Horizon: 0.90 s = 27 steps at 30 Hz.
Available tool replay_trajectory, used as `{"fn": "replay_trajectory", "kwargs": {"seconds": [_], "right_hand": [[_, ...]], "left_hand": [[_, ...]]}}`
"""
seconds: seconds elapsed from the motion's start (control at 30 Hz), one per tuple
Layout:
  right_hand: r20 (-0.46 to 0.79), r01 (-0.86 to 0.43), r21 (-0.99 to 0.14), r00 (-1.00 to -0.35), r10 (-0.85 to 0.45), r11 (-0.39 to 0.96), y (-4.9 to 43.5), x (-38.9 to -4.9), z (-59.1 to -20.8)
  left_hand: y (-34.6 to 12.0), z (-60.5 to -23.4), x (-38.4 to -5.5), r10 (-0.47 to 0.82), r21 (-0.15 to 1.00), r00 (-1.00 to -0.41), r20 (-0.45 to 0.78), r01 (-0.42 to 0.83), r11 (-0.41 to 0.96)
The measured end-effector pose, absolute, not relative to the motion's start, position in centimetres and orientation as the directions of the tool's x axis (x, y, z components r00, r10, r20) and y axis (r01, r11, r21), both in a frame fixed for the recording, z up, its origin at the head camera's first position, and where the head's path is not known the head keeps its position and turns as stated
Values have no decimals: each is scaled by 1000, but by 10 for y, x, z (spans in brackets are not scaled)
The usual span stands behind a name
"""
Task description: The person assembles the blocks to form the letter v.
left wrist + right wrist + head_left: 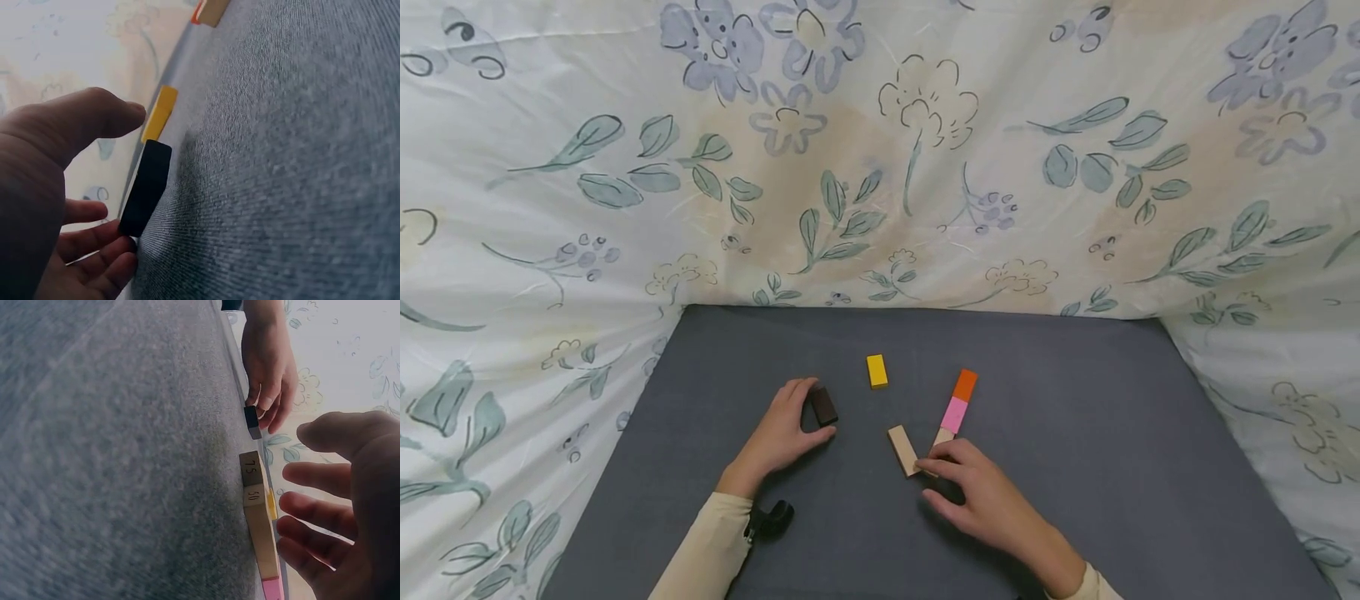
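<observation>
On the left, my left hand (778, 429) reaches around a dark brown block (823, 407). In the left wrist view its fingertips are right at the far end of the block (149, 187), while the thumb stands apart from it. My right hand (985, 500) hovers with spread fingers at the near ends of two plain wooden blocks. One plain block (902, 451) slants to the left. The other plain block (943, 436), partly hidden by the fingers, lines up with a pink block (954, 414) and an orange block (965, 385). Printed numbers (250, 467) mark the near wooden ends.
A yellow block (877, 372) stands farther back, between the dark block and the orange one. Dark grey cloth (1097, 467) covers the table. Behind it and at both sides hangs a white floral curtain (880, 208). A black strap device (771, 518) sits at the left wrist.
</observation>
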State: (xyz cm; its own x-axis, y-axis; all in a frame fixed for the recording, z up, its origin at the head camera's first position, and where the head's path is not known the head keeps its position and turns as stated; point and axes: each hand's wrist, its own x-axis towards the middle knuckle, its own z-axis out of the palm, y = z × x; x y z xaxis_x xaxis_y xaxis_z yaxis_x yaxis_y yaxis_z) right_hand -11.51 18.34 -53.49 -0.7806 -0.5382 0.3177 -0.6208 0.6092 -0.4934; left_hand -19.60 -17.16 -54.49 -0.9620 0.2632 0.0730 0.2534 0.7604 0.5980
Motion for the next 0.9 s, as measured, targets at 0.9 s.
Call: {"fn": "replay_trajectory", "kwargs": {"seconds": [0.9], "right_hand": [[298, -595, -470, -802, -517, 652, 177, -113, -545]], "left_hand": [[-174, -552, -204, 277, 591, -958, 69, 263, 763]]}}
